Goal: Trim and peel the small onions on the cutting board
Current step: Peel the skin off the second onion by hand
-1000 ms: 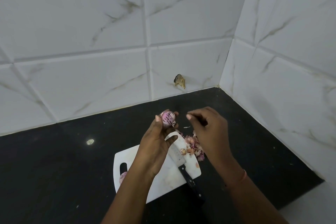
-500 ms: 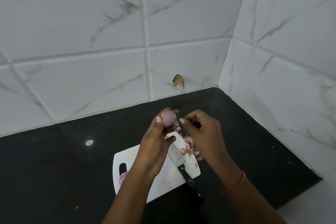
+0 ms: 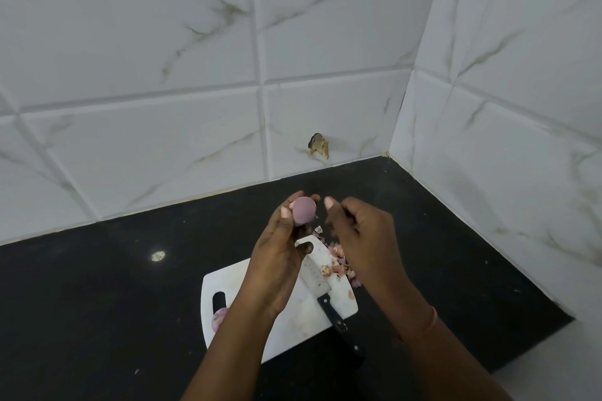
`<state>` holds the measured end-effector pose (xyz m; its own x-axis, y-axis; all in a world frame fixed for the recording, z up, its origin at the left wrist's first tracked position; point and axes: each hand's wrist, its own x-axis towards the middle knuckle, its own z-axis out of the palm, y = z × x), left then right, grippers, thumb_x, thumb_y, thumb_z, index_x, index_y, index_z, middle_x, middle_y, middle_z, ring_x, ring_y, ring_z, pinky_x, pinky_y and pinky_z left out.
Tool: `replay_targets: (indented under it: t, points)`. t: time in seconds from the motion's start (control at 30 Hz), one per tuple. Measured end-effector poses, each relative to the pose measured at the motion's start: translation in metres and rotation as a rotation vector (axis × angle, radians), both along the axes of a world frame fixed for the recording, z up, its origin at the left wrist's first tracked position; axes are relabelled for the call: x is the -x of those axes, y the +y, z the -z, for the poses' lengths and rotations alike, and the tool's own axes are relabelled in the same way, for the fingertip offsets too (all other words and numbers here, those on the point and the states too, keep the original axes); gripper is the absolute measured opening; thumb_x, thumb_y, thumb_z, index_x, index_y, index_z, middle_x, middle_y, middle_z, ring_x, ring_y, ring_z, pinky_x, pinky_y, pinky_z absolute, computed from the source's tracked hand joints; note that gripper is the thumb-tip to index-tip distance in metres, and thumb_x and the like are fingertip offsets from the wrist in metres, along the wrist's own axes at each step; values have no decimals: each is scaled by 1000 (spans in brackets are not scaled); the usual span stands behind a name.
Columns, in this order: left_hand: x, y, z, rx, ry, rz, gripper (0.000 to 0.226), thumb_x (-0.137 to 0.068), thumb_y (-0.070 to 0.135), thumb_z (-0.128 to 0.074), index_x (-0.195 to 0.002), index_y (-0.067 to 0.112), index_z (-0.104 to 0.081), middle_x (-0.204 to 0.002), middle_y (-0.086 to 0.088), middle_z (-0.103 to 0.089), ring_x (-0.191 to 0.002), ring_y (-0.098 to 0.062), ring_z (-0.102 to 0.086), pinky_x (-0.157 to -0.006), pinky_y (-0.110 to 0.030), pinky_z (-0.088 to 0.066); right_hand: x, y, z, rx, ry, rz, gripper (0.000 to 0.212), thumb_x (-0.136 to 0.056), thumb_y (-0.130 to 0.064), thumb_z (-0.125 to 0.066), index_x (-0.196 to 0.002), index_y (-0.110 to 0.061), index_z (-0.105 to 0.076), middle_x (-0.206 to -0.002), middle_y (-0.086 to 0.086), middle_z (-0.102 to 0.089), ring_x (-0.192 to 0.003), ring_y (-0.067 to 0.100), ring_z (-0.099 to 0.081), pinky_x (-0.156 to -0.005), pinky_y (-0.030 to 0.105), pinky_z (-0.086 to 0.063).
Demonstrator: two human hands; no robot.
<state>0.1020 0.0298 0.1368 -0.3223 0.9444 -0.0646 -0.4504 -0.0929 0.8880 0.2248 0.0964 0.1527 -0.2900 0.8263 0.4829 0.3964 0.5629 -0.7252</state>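
Note:
My left hand (image 3: 280, 257) holds a small purple onion (image 3: 304, 210) up in its fingertips, above the far end of the white cutting board (image 3: 293, 325). The onion looks smooth and peeled on the side facing me. My right hand (image 3: 361, 238) hovers just right of the onion, fingers curled and pinched together; whether a bit of skin is between them is unclear. A knife (image 3: 321, 283) with a black handle lies on the board, blade pointing away. Another small onion (image 3: 219, 317) rests at the board's left edge, partly hidden by my left forearm.
A pile of pink onion skins and trimmings (image 3: 340, 262) lies at the board's far right corner. The board sits on a black countertop (image 3: 97, 303) in a corner of white marble-look tiled walls. A chipped hole (image 3: 318, 145) marks the back wall.
The onion has been turned in my left hand, so its streaked, skinned side gave way to a smooth purple face. My right hand moved closer to the onion.

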Motion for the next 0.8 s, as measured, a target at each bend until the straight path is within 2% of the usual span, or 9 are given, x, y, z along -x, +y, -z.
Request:
replay_targets:
  t: [0.13, 0.27, 0.37, 0.53, 0.63, 0.7, 0.8]
  points:
    - [-2, -3, -4, -34, 75, 6, 39, -98, 38, -42, -131, 25, -58, -124, 3, -69, -102, -16, -61, -83, -31, -47, 8, -6, -3, 176, -31, -119, 21, -97, -29, -54, -85, -15, -64, -70, -4, -64, -63, 6, -60, -58, 11, -47]
    - [-3, -4, -6, -66, 182, -31, 43, -93, 41, -46, -131, 26, -56, -125, 4, -68, -100, -17, -61, -81, -32, -46, 10, -3, -1, 238, -26, -129, 24, -96, -30, -53, -91, -11, -68, -75, 1, -67, -68, 11, -63, -60, 13, -49]
    - [-2, -3, -5, -78, 240, -61, 39, -94, 39, -46, -130, 28, -56, -125, 6, -67, -100, -15, -62, -78, -31, -48, 11, -5, -3, 218, -24, -129, 23, -96, -29, -54, -88, -12, -67, -71, -3, -65, -68, 9, -62, -59, 12, -48]
    - [-2, -3, -6, -87, 262, -79, 39, -93, 39, -47, -129, 27, -56, -124, 6, -68, -102, -16, -64, -76, -29, -51, 10, -5, -4, 174, -35, -131, 23, -99, -20, -51, -81, -12, -64, -63, -9, -57, -62, 0, -57, -55, 11, -45]
    - [-3, -3, -5, -89, 258, -75, 40, -92, 38, -47, -129, 27, -56, -124, 7, -68, -103, -16, -64, -78, -30, -50, 8, -3, -3, 171, -49, -111, 23, -99, -15, -50, -82, -6, -64, -66, -1, -59, -60, 6, -57, -57, 10, -46]
    - [-3, -3, -6, -88, 263, -75, 39, -93, 38, -47, -129, 27, -56, -123, 9, -68, -102, -15, -65, -76, -28, -51, 8, -4, -2, 241, -4, -116, 25, -99, -17, -50, -87, -3, -66, -71, 5, -64, -63, 7, -60, -59, 10, -47]
    - [-3, -3, -6, -95, 267, -74, 37, -94, 36, -47, -129, 28, -56, -123, 10, -68, -101, -13, -65, -73, -24, -52, 9, -6, -3, 322, 41, -142, 27, -99, -25, -49, -90, -6, -67, -73, 4, -65, -65, 2, -60, -60, 9, -46]
